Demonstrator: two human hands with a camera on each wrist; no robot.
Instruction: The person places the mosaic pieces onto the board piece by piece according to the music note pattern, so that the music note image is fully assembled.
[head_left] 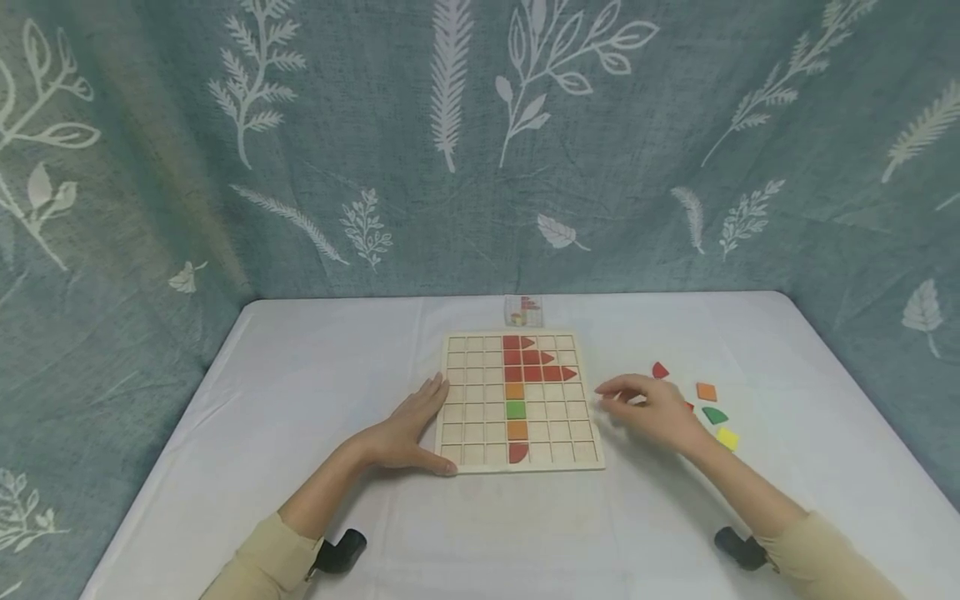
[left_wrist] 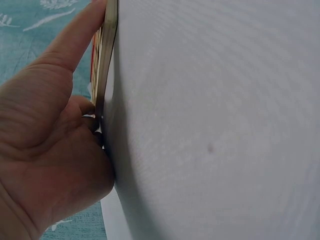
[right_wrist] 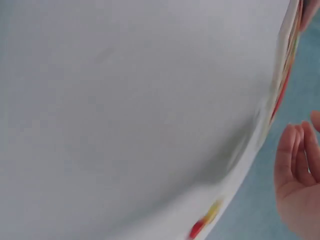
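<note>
A wooden grid board (head_left: 468, 408) lies on the white table. Red pieces (head_left: 528, 374) fill parts of its top three rows. Below them one column holds an orange square (head_left: 514, 391), a green square (head_left: 516, 409), another orange square and a red rounded piece (head_left: 518, 452). My left hand (head_left: 405, 429) rests against the board's left side, fingers extended along the edge and thumb at the near left corner. Just right of the board hovers my right hand (head_left: 652, 410), fingers loosely bent, with no piece visible between them; in the right wrist view its fingers (right_wrist: 285, 155) look relaxed.
Loose pieces lie right of and behind the right hand: a red one (head_left: 660, 370), an orange square (head_left: 707, 392), a green rounded one (head_left: 715, 415), a yellow one (head_left: 727, 438) and a mostly hidden red one. A small pattern card (head_left: 523, 311) lies beyond the board. Patterned curtains (head_left: 480, 225) surround the table.
</note>
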